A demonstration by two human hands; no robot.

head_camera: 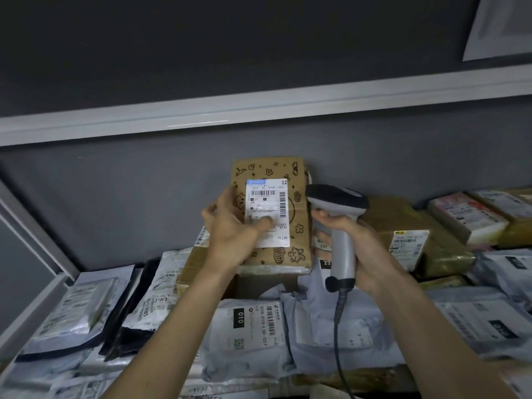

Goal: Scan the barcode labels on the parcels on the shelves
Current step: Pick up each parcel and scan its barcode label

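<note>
- Head view showed us the brown cardboard box printed with little cartoon doodles, tipped up on its lower edge atop the heap of parcels on the shelf, its broad face turned toward us.
- Its white shipping label faced the camera, one barcode running across near the top and another down the right edge; we judged the box was stood up this way so the label could meet the scanner squarely.
- Our left hand grasped the box by its left side, fingers curled behind the edge and the thumb pressed across the lower half of the label, which left both barcodes uncovered.
- Our right hand was clenched round the grey handle of the barcode scanner, just to the right of the box; its dark head pointed left, level with the label's upper part.
- We could not tell whether the trigger was pressed, and no beam showed on the label.
- The scanner's black cable hung from the handle's base and trailed down over the parcels toward us.
- Grey poly mailer bags lay flat below the box, labels up, one marked "010" with its barcode in plain sight.
- More taped cardboard boxes sat to the right against the grey wall.
</note>
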